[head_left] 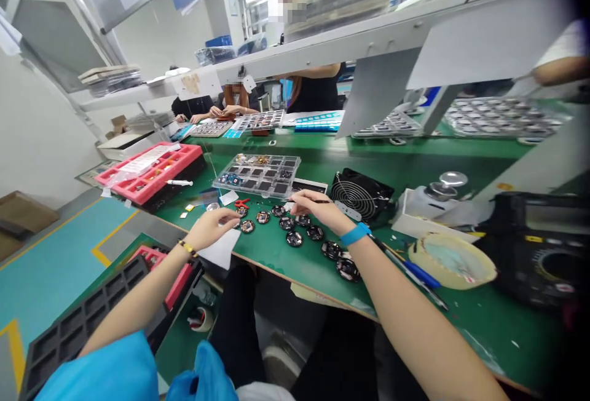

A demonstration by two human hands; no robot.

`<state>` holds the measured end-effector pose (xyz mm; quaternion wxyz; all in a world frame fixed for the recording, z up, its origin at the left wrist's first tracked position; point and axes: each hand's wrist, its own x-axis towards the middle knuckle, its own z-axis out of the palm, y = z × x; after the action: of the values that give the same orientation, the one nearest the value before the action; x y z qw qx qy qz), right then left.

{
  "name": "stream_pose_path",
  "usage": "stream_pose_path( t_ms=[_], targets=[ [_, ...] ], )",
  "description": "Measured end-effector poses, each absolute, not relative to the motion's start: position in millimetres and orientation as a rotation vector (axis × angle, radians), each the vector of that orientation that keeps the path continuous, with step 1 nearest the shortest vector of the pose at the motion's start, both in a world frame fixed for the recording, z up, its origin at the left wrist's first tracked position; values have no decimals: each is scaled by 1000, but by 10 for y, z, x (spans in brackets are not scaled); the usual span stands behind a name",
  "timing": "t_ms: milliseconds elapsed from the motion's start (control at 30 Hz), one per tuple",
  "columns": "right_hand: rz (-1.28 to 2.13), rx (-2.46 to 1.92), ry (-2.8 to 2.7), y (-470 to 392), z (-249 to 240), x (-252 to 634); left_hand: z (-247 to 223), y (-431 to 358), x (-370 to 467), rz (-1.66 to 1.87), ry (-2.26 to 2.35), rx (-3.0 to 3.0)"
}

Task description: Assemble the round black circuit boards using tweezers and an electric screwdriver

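Bare hands over round boards

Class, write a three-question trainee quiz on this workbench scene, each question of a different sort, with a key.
1. True or false: the right hand holds a thin dark stick-like tool.
2. The left hand rests by: A) the black square fan B) a white paper sheet C) the pink compartment tray.
3. Fill in: the small round black circuit boards lie in a curved row on the ____ table mat.

Key: 1 true; 2 B; 3 green.
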<state>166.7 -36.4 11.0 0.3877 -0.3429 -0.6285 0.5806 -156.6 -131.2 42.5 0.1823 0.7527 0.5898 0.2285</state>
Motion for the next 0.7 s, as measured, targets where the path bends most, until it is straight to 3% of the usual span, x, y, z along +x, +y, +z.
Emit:
stream_pose_path(
  t_ms=[267,700],
  targets=[
    [1368,-764,-1572,-360,232,1782,-13,-633,-1110,372,1701,2460],
    [1462,-697,-1272,-227,201,1922,70,-505,-1064,614,1334,2128]
  ],
)
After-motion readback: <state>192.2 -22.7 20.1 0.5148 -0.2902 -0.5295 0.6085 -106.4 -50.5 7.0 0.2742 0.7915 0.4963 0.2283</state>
